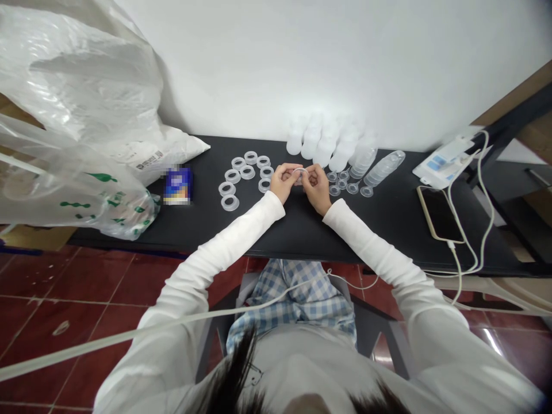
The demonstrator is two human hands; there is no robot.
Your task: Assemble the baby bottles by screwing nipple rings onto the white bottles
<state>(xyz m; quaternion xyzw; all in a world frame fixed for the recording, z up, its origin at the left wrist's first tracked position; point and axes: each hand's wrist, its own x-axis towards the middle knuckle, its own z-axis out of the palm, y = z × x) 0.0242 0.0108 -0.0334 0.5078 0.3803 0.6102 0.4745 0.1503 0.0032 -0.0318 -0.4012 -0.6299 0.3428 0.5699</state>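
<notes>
My left hand [285,180] and my right hand [316,185] meet over the middle of the black table [302,230]. Both hands pinch one small clear plastic ring [299,172] between their fingertips. Left of my hands lie several wide translucent rings [245,175] flat on the table. Just right of my hands sit several smaller clear rings [342,184]. Behind them, against the wall, lie stacks of translucent cups [332,144] on their sides.
Large plastic bags [77,126] fill the table's left end, with a small blue packet [177,185] beside them. A phone [440,214] on a white cable and a white charger box [444,161] lie at the right. Below is red tiled floor [86,287].
</notes>
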